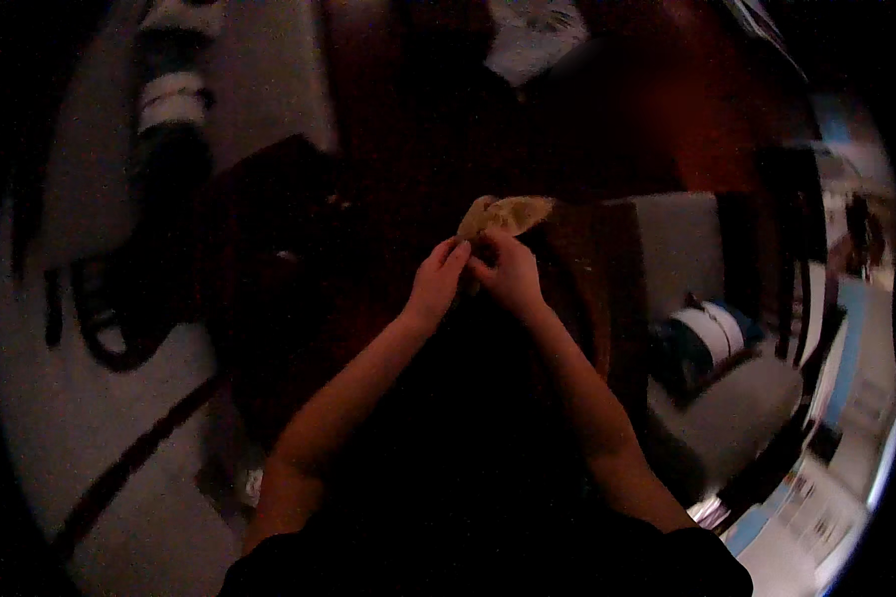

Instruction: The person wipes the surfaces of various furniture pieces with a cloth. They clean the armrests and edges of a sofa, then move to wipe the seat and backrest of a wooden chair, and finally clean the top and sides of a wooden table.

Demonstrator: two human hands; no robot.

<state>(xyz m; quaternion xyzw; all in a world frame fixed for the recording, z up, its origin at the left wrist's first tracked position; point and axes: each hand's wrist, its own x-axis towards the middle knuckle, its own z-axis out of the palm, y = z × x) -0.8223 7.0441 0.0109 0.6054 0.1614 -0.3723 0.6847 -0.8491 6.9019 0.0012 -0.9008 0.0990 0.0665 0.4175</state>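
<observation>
Fingertips of both hands met at the lower edge of one tan, flat, leaf-shaped piece [503, 215], and each grip was closed on it in a pinch. The left hand [436, 284] held the near left corner; the right hand [508, 275] pinched just beside it, the two hands touching. From the grips the piece lay up and away from the person, its long axis running left to right and tilting slightly upward to the right, so most of it stood beyond the right hand's knuckles. What it was made of could not be told in the dim light.

Two bare forearms rose from the lower edge and converged at the hands. Beneath them lay a dark reddish-brown surface [388, 179], possibly a desk or cloth, too dark to tell which. Pale floor with dark curved markings [90, 398] spread to the left. One dark cylinder with white bands [174, 95] stood at upper left, and one blue-and-white bundle [709, 333] rested at right.
</observation>
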